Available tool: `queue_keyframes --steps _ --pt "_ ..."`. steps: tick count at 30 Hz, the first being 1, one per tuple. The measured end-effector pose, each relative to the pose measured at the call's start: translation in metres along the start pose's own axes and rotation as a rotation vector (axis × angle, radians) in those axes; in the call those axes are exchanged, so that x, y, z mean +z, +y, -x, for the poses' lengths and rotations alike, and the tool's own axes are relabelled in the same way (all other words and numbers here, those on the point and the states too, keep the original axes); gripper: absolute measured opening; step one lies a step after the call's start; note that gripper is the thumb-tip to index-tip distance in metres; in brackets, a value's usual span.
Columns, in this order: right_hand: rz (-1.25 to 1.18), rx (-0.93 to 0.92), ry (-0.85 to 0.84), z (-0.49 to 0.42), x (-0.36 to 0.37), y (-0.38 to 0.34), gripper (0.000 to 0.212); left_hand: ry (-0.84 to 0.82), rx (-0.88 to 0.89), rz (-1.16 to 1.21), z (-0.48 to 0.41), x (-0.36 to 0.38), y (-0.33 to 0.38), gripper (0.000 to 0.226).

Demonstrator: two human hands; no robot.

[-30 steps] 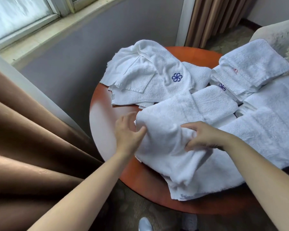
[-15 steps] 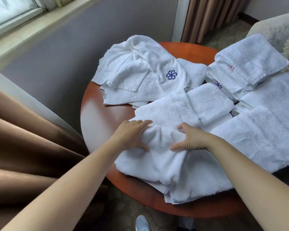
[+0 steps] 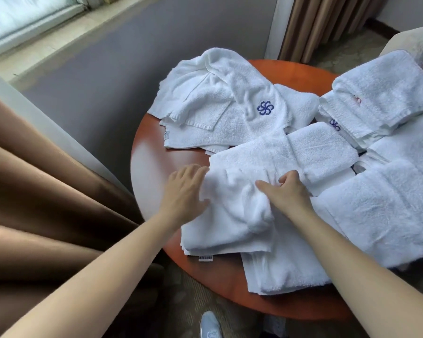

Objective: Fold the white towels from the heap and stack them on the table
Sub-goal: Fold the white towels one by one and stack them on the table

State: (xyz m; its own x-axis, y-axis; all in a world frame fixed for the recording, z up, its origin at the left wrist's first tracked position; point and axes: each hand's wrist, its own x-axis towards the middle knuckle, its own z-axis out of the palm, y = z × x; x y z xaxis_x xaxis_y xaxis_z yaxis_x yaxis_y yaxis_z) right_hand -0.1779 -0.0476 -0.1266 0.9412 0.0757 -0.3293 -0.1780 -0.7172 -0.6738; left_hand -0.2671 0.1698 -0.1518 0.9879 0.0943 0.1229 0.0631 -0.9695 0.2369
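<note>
one white towel (image 3: 235, 215) on one round table (image 3: 152, 167) is touched by two hands: it is gripped by the right hand (image 3: 286, 193); the grip of the left hand (image 3: 185, 191) cannot be told.

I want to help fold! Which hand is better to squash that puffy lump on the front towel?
Probably the right hand: its fingers curl into the towel right beside the lump. The left hand lies at the towel's left edge, farther from it.
</note>
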Motion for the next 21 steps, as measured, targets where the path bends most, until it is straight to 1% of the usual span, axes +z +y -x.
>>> queue_keyframes --steps 1,2,3,5,7,8,11,12,14,15,16,17,18,21 --pt "0.07 0.012 -0.041 0.008 -0.002 -0.004 0.049 0.112 0.116 0.015 0.01 0.003 0.004 0.055" --pt "0.122 0.011 -0.074 0.014 -0.003 -0.006 0.049 0.174 0.219 0.054 0.02 0.006 0.009 0.051" --pt "0.16 0.0 -0.092 0.019 -0.005 -0.008 0.05 0.183 0.31 0.077 0.029 0.008 0.014 0.051" --pt "0.233 -0.039 -0.069 0.029 -0.01 -0.011 0.052 0.128 0.423 0.052 0.044 0.013 0.023 0.054" --pt "0.321 -0.087 -0.035 0.041 -0.014 -0.016 0.053 0.07 0.439 -0.027 0.055 0.021 0.028 0.052" --pt "0.355 -0.1 -0.054 0.046 -0.014 -0.017 0.052 0.045 0.43 -0.07 0.058 0.026 0.029 0.048" --pt "0.422 -0.129 -0.196 0.06 -0.006 -0.009 0.042 0.002 0.409 -0.157 0.066 0.039 0.027 0.037" --pt "0.344 -0.117 -0.234 0.062 -0.003 -0.003 0.036 0.013 0.396 -0.151 0.067 0.041 0.023 0.037" --pt "0.031 -0.035 -0.32 0.065 -0.005 0.003 0.02 0.062 0.363 -0.091 0.068 0.039 0.014 0.036" --pt "-0.108 0.007 -0.355 0.065 -0.007 0.006 0.012 0.098 0.349 -0.058 0.068 0.037 0.007 0.031" --pt "-0.201 0.04 -0.384 0.065 -0.008 0.01 0.009 0.128 0.337 -0.031 0.068 0.034 0.001 0.024" --pt "-0.259 0.059 -0.405 0.064 -0.009 0.015 0.01 0.146 0.332 -0.012 0.067 0.031 -0.004 0.019" --pt "-0.297 0.063 -0.416 0.064 -0.008 0.019 0.012 0.159 0.337 0.002 0.067 0.027 -0.008 0.019" --pt "-0.371 0.051 -0.363 0.068 0.0 0.025 0.013 0.207 0.385 0.007 0.068 0.027 -0.014 0.034"
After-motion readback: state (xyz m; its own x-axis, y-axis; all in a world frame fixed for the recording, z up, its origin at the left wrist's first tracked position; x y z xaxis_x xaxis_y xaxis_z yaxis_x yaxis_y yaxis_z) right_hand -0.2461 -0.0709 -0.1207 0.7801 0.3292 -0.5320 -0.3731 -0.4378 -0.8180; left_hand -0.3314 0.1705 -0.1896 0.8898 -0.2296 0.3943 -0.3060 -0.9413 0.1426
